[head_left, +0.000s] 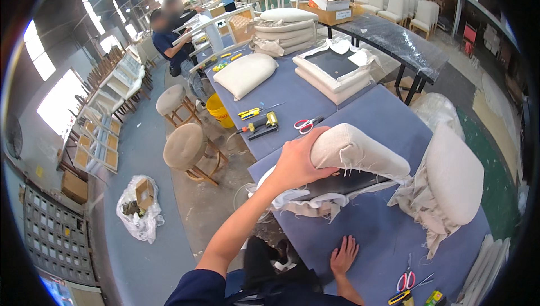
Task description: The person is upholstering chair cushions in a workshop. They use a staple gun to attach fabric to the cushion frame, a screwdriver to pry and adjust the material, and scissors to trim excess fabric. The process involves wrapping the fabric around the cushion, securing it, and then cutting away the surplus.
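Observation:
My left hand (299,162) is closed round the near-left corner of a cream upholstered seat cushion (363,151), thumb below and fingers over the top. That cushion is tilted up above another seat pad with a dark underside (337,189) and loose frayed cloth edges. My right hand (344,255) lies flat on the blue-grey tabletop (388,238), fingers spread and nothing in it. To the right stands another cream cushion (454,174), its ragged fabric hanging down.
Beyond the cushion lie red-handled scissors (306,126), a staple gun (261,126) and a yellow-handled screwdriver (253,112). More scissors (406,279) rest near my right hand. Stacked cushions (284,33) are farther back. Stools (185,147) and a yellow bucket (218,109) stand left; a co-worker (169,44) is beyond.

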The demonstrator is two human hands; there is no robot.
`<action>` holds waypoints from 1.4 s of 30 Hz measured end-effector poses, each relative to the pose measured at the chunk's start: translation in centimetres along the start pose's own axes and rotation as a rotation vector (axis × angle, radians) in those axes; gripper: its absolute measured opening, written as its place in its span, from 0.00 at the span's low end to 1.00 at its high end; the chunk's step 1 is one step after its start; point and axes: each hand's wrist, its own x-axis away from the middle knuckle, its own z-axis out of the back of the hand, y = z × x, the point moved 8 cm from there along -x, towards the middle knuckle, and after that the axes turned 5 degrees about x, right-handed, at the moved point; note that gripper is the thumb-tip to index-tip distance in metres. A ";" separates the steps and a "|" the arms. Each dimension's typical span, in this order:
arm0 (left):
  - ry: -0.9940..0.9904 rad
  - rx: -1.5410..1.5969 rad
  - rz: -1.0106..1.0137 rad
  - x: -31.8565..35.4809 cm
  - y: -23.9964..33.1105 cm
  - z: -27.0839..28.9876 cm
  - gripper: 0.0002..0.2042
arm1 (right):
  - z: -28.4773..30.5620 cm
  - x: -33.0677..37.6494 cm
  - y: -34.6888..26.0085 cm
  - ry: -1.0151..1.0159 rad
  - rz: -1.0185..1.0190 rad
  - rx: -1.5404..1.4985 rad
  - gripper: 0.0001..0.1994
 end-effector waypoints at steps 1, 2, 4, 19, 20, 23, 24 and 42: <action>0.031 -0.015 -0.019 0.1 -0.2 -0.2 0.40 | 0.2 0.1 0.4 -0.006 0.002 0.018 0.31; 0.051 -0.041 -0.038 0.2 -0.3 0.0 0.39 | 0.3 0.2 -0.1 -0.013 0.000 0.022 0.32; 0.073 -0.047 -0.053 0.7 -0.3 -0.1 0.39 | 0.0 0.3 -0.4 -0.018 0.006 0.034 0.32; 0.051 0.073 -0.090 4.3 1.5 -1.5 0.37 | 2.6 -0.9 -0.9 0.002 -0.040 -0.006 0.35; 0.036 0.166 -0.028 5.0 1.7 -1.8 0.37 | 3.1 -0.8 -0.6 0.032 -0.017 -0.071 0.33; 0.068 0.096 -0.101 6.5 5.4 -2.3 0.35 | 4.8 0.5 3.9 -0.025 -0.082 -0.145 0.29; 0.080 0.063 -0.142 6.5 6.7 -2.2 0.34 | 7.4 1.1 5.5 0.015 -0.134 -0.115 0.29; -0.564 0.380 -0.064 -3.0 11.2 -9.7 0.27 | 13.7 24.8 29.6 0.072 -1.350 0.168 0.33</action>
